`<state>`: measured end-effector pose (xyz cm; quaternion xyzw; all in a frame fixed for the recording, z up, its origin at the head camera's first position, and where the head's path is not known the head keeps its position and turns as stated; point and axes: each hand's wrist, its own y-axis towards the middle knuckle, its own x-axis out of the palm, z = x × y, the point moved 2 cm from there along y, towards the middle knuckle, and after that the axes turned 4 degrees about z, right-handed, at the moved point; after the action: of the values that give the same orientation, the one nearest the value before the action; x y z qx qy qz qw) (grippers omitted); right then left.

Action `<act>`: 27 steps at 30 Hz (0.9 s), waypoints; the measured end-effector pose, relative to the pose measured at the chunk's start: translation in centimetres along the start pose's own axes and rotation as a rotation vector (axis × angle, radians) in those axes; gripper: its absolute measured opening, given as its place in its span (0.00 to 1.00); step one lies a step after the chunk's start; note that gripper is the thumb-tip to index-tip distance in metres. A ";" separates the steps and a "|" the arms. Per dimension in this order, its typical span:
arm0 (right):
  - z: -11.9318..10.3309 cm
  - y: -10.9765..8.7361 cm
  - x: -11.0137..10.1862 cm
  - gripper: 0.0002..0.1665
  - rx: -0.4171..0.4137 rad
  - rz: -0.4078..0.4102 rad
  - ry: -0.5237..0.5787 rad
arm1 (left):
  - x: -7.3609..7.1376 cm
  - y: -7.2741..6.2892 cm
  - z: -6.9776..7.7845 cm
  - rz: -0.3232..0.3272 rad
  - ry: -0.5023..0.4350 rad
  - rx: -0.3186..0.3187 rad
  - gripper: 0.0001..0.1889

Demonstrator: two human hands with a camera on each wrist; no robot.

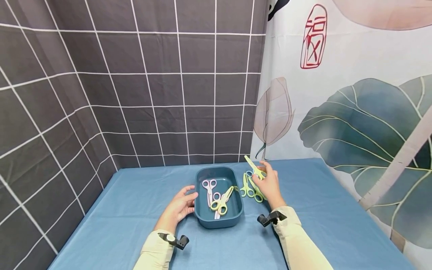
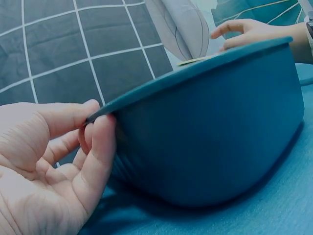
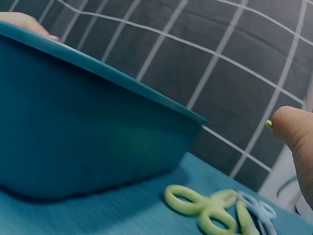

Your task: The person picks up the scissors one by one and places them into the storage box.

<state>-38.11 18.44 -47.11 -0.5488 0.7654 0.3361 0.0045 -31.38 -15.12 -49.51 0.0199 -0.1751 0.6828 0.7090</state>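
My left hand pinches the left rim of a dark blue plastic bin, thumb over the edge and fingers beneath it, as the left wrist view shows. Inside the bin lie purple-and-white scissors, another pale pair partly covered, and yellow-green scissors on top. Right of the bin, my right hand holds yellow-green scissors above a small pile, blades pointing up and left. The right wrist view shows only a yellow-green bit at the fingertip, the rest of that pair being hidden.
The pile beside the bin has yellow-green scissors and light blue scissors. A blue cloth covers the table. Behind stand a dark grid-patterned curtain and a white leaf-print curtain.
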 end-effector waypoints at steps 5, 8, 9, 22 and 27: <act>-2.0 -0.3 1.4 0.36 -0.085 -0.064 -0.009 | 0.1 0.1 0.1 0.029 0.003 0.001 0.26; -3.3 -0.7 2.1 0.36 -0.134 -0.111 -0.004 | 0.1 0.0 0.1 0.037 0.013 0.007 0.26; -3.7 -0.8 2.3 0.36 -0.154 -0.127 -0.004 | 0.1 0.0 0.1 0.039 0.016 0.010 0.26; -7.2 -3.0 5.0 0.35 -0.301 -0.334 -0.026 | 0.3 -0.4 0.7 0.085 0.090 -0.002 0.27; -7.7 -3.6 5.3 0.35 -0.273 -0.396 -0.020 | 0.3 -0.6 0.9 0.092 0.100 -0.021 0.27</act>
<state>-34.40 9.37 -45.01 -0.6804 0.5902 0.4343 0.0037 -30.94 -15.07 -48.48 -0.0298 -0.1476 0.7131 0.6847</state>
